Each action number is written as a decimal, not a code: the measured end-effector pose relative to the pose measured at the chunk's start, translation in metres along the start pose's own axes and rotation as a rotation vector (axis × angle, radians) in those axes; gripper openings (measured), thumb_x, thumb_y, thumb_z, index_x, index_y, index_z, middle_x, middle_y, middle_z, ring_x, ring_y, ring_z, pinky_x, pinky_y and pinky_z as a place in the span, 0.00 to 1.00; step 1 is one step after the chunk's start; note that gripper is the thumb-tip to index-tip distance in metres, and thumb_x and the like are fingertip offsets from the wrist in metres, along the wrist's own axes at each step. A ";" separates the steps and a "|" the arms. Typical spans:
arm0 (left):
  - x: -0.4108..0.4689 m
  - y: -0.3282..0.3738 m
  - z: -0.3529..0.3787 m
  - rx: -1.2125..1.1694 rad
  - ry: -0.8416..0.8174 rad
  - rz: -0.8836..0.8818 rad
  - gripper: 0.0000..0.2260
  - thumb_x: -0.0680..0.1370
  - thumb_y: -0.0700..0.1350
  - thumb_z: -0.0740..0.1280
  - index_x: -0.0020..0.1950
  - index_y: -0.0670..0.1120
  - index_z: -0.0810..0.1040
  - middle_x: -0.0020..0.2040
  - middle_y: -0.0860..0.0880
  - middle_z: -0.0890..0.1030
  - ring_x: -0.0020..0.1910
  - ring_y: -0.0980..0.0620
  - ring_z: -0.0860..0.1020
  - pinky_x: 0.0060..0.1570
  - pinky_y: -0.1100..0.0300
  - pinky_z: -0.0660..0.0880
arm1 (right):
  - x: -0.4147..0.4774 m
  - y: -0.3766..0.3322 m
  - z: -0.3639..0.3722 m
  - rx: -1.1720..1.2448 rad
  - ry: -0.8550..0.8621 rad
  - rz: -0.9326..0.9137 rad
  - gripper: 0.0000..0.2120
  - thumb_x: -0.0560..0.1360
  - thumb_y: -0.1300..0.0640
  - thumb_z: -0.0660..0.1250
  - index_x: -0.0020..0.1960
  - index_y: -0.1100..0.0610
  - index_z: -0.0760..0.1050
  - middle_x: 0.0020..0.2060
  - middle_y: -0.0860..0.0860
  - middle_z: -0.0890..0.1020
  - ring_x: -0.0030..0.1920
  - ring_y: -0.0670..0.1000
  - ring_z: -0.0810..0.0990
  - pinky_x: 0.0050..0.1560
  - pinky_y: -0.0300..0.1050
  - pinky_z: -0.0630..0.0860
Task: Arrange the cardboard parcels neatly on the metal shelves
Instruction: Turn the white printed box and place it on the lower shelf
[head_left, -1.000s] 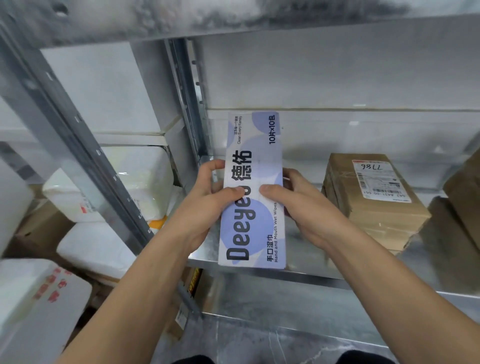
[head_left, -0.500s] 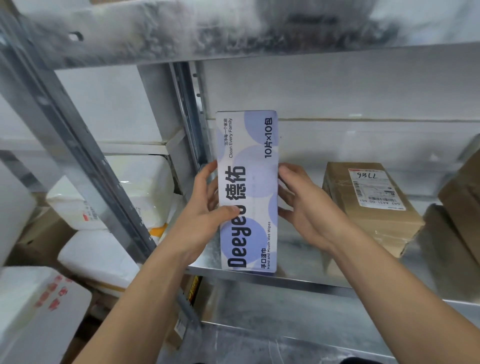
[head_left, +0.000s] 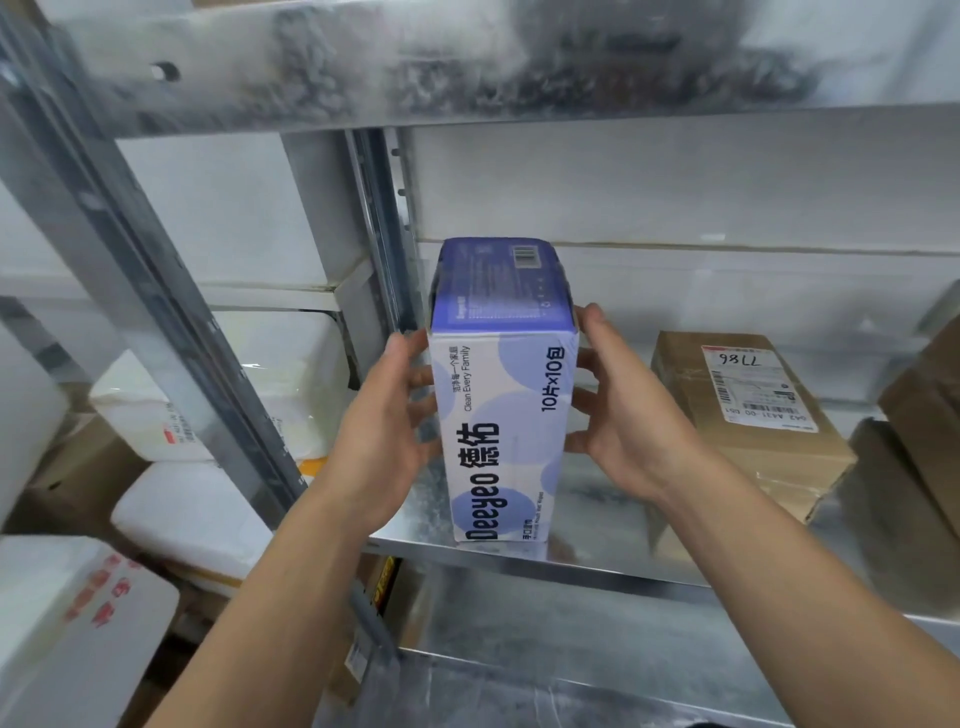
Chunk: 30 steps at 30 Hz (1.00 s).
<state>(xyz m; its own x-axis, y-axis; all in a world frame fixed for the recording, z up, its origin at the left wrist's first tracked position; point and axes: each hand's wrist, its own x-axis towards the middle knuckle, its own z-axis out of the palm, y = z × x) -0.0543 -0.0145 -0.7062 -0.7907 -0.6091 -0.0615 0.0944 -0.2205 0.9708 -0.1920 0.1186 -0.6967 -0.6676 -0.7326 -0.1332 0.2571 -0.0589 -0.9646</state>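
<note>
The box (head_left: 501, 431) now stands upright on the shelf (head_left: 597, 519), just right of the post (head_left: 384, 234). A second ago it lay tilted in the air, so placing looks nearly done. The left hand (head_left: 379, 431) and right hand (head_left: 618, 431) press its sides with spread fingers. It reads "Deeyeo", "Clean Every Family". Farther right of the post, a parcel (head_left: 743, 415) bears an upside-down number, seemingly "7786".

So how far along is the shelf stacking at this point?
Done: a labelled brown parcel already sits on the metal shelf, right side. In hand: the purple wipes box stands on end near the front edge, left hand and right hand pressing its sides. Left: letting go, perhaps pushing it back in line.
</note>
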 end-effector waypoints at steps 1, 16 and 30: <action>-0.001 0.003 0.001 0.021 -0.007 -0.014 0.27 0.76 0.70 0.60 0.65 0.55 0.80 0.67 0.43 0.79 0.64 0.43 0.78 0.65 0.38 0.73 | 0.000 -0.002 0.002 -0.021 -0.003 0.004 0.24 0.82 0.34 0.55 0.71 0.44 0.72 0.60 0.49 0.79 0.65 0.53 0.77 0.61 0.68 0.76; 0.009 0.047 0.004 0.322 -0.009 -0.162 0.26 0.80 0.65 0.57 0.65 0.49 0.80 0.57 0.40 0.84 0.54 0.40 0.84 0.49 0.44 0.81 | 0.003 -0.024 0.019 -0.196 -0.073 0.129 0.35 0.69 0.23 0.61 0.68 0.41 0.72 0.57 0.48 0.85 0.62 0.57 0.80 0.62 0.73 0.72; 0.011 0.055 0.017 0.375 0.016 -0.145 0.14 0.79 0.53 0.56 0.38 0.48 0.73 0.32 0.46 0.79 0.35 0.46 0.76 0.47 0.48 0.77 | 0.010 -0.021 0.018 -0.160 -0.079 0.095 0.36 0.65 0.38 0.61 0.69 0.54 0.70 0.60 0.61 0.82 0.51 0.56 0.82 0.56 0.58 0.75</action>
<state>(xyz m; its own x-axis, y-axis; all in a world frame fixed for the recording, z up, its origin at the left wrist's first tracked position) -0.0680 -0.0200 -0.6498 -0.7698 -0.6045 -0.2048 -0.2472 -0.0134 0.9689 -0.1914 0.1001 -0.6732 -0.5870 -0.7811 -0.2127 0.1975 0.1167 -0.9733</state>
